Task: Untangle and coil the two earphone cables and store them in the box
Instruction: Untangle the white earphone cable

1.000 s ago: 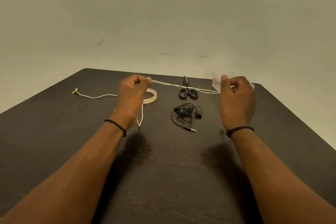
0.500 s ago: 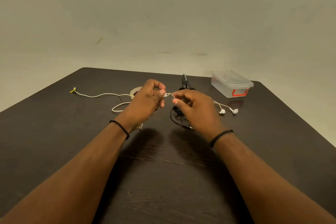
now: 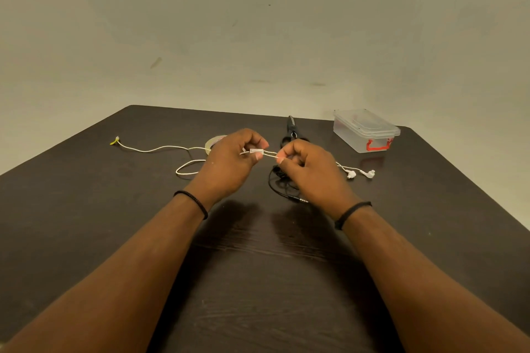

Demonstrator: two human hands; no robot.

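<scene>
The thin white earphone cable runs sideways across the dark wooden tabletop, its yellow-tipped plug end far left and its buds far right. The left hand and right hand each pinch it, close together. A tangled black earphone cable lies under the right hand. The clear plastic box with a red clasp sits closed, far right

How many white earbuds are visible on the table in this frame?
2. Both lie on the table right of the right hand, in front of the clear box: one earbud nearer the hand, the other earbud just beyond it.
</scene>
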